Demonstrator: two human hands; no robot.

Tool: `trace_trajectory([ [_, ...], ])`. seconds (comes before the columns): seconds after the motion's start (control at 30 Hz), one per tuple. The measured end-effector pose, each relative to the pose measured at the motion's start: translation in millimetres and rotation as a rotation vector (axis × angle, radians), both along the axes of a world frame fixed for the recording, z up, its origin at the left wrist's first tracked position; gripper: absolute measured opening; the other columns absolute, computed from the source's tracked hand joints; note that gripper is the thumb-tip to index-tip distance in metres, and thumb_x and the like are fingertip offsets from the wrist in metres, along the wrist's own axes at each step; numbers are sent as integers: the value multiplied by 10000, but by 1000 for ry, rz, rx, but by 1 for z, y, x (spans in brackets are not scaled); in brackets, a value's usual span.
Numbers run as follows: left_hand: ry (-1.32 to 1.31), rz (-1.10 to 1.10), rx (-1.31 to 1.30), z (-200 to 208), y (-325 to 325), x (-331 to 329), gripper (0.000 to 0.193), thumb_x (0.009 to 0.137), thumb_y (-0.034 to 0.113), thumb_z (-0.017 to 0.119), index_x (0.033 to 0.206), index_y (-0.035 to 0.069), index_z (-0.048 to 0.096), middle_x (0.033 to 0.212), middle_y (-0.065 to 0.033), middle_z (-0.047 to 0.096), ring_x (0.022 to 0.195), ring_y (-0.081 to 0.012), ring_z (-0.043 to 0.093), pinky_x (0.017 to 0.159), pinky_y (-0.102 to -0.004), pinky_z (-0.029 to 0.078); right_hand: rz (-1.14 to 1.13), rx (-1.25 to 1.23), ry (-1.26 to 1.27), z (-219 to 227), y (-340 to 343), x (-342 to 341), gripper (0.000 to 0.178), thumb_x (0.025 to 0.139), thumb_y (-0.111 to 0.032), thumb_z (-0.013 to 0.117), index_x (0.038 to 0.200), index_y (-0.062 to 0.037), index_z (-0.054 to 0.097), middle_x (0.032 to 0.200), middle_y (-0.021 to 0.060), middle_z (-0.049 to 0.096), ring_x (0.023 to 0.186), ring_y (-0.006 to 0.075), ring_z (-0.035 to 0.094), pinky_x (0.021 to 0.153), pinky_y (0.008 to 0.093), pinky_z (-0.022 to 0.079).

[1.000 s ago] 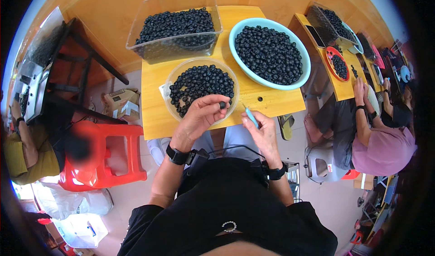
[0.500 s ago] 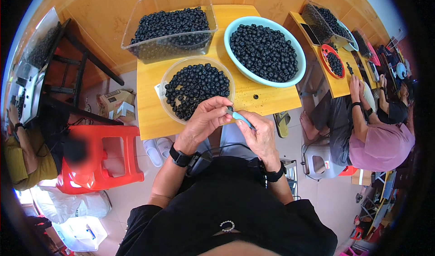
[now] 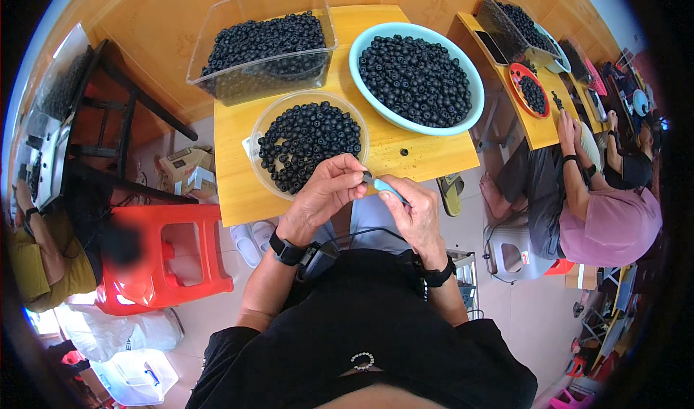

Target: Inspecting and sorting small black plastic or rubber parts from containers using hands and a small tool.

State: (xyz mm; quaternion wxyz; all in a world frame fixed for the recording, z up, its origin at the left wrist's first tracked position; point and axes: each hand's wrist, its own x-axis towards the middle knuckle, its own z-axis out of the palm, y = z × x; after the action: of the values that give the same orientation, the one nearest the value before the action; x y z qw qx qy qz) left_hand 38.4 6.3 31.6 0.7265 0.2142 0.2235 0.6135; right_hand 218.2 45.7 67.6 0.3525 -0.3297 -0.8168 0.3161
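Observation:
Fingers and thumb of my left hand [image 3: 325,193] pinch a small black bead [image 3: 367,175]. My right hand [image 3: 417,215] is closed around a small knife with a light-blue handle [image 3: 389,189]; its short blade meets the bead or lies right beside it, and my fingertips partly hide the contact. Just beyond my left hand, a round clear dish [image 3: 254,169] holds a loose layer of black beads [image 3: 311,143]. A light-blue bowl [image 3: 477,112] heaped with similar beads stands at the far right of the table. One loose bead [image 3: 404,151] lies beyond my right hand.
A clear rectangular bin [image 3: 271,83] of beads stands at the back left of the yellow table [image 3: 253,212]. Small crumbs lie near the loose bead. Red stool [image 3: 206,253] at left, slippers [image 3: 249,243] below. At right, people work at another table [image 3: 538,130].
My hands stay almost in place, with the bead and knife still held. The knife has shifted slightly against the bead. The table and its containers appear a little further left.

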Motion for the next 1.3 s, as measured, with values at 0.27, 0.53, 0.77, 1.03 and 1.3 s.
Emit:
trace_trajectory([
  [0.27,-1,-110,29,19,-3,3,95,818,39,617,904,32,574,825,-59,616,701,-122,592,650,-235,494,-253,-61,-99,-41,30,28,226,828,-222,590,913,-23,652,669,176,606,599,313,602,534,359,450],
  [0.53,-28,-29,-50,6,1,6,95,831,37,604,922,40,573,857,-50,618,740,-113,612,691,-228,517,-93,-243,189,-10,12,9,222,777,-151,672,920,15,642,664,52,603,552,72,494,486,226,394],
  [0.77,115,-26,-85,4,1,8,108,820,25,614,907,42,553,846,-21,601,733,-106,609,682,-222,513,13,-523,271,2,4,-11,232,735,-87,718,919,11,617,647,-46,502,573,10,417,494,172,348],
  [1.03,61,-149,-82,4,-5,6,134,805,36,636,891,54,534,791,-19,596,708,-106,610,663,-211,504,83,-871,426,4,2,-8,123,796,-81,665,886,-15,613,710,-29,568,611,10,434,549,169,353],
  [1.3,21,-84,-86,-6,-3,14,129,818,58,628,909,59,538,824,-8,586,756,-104,600,688,-213,503,112,-782,436,-2,2,-9,122,760,-50,690,854,-16,620,652,-67,493,585,0,414,523,155,336],
])
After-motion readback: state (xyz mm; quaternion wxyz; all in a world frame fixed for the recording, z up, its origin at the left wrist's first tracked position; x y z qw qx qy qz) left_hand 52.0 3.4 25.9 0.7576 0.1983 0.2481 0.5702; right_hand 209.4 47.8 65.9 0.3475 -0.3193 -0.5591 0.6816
